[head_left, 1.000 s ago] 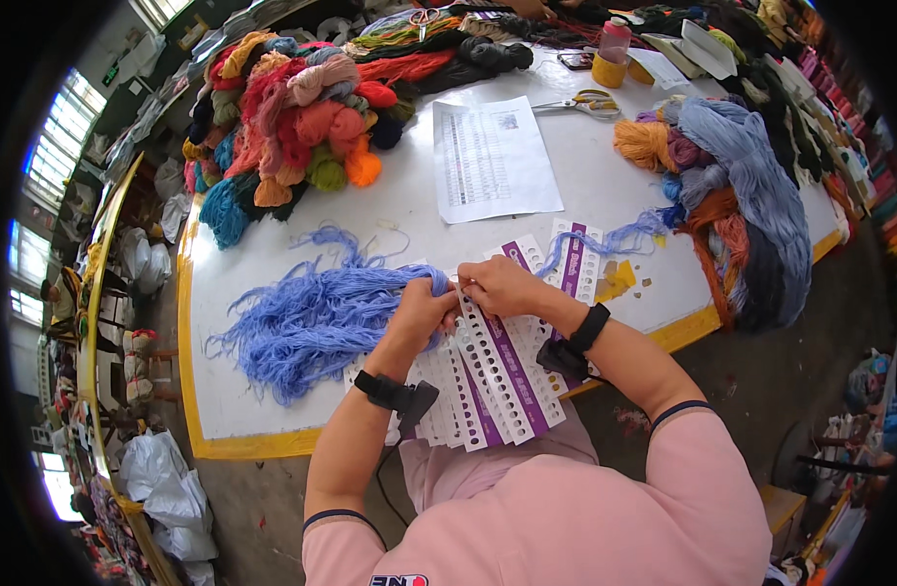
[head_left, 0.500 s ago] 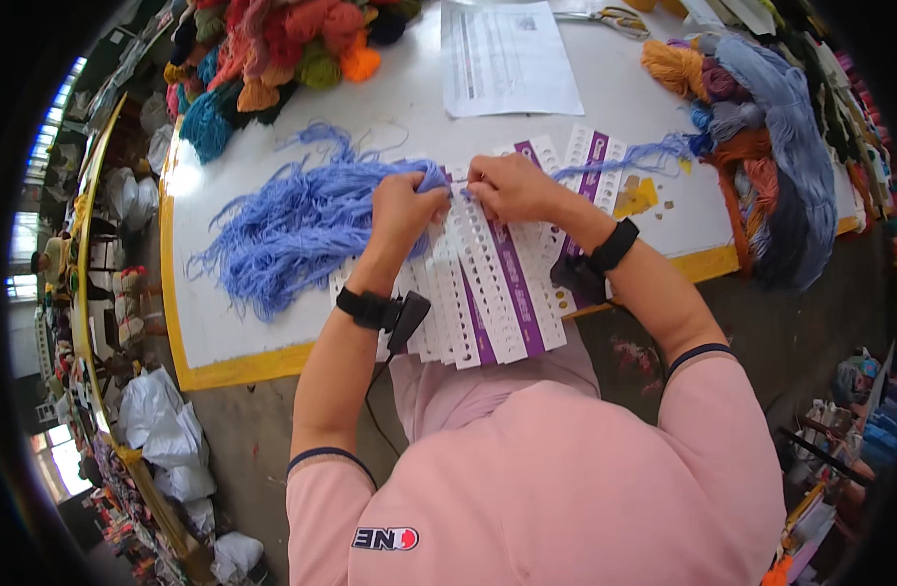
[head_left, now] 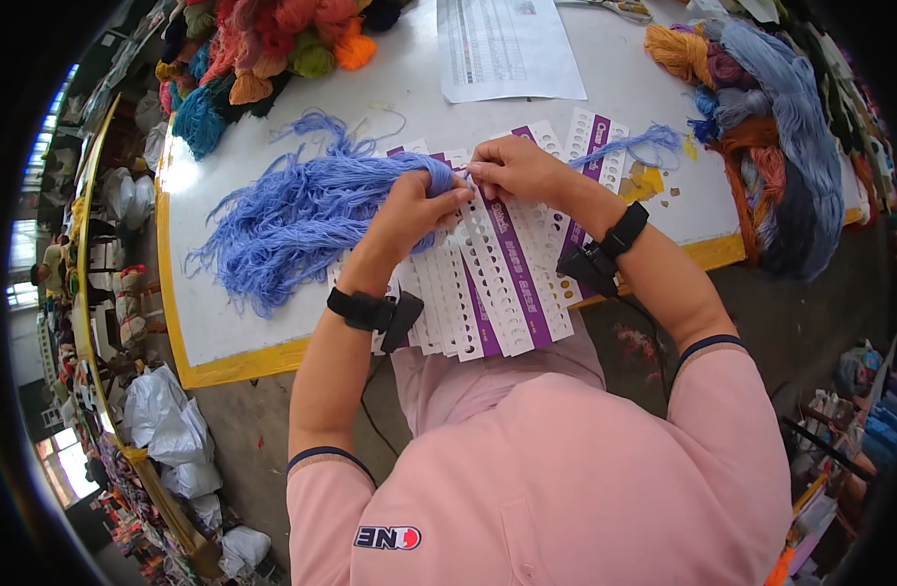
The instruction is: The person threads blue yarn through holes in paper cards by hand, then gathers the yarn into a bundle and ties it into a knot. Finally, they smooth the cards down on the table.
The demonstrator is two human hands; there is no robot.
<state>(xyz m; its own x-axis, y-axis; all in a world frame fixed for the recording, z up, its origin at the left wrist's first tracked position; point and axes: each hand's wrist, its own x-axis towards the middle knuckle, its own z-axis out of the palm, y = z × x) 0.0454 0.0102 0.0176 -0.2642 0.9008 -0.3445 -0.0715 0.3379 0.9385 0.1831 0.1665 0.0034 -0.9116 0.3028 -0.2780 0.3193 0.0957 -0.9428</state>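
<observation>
My left hand (head_left: 417,211) is closed around the end of a thick bundle of blue yarn (head_left: 292,215), which spreads loosely to the left over the table. Close by on the right, my right hand (head_left: 520,174) pinches at the top of a card; what its fingertips hold is too small to make out. Under both hands lies a fanned stack of long white-and-purple cards (head_left: 512,264) with rows of punched holes along their edges. A few blue strands (head_left: 644,145) trail over the cards to the right of my right hand.
Coloured yarn hanks (head_left: 282,44) heap at the back left, and more hanks (head_left: 776,127) hang over the right edge. A printed sheet (head_left: 512,54) and scissors (head_left: 615,10) lie at the back. Yellow scraps (head_left: 646,184) sit beside the cards. Yellow tape (head_left: 243,369) borders the white table.
My hands stay close together at the card tops, with slight finger movement. The left thumb reaches further toward the right fingertips. The blue strands at the right have shifted a little.
</observation>
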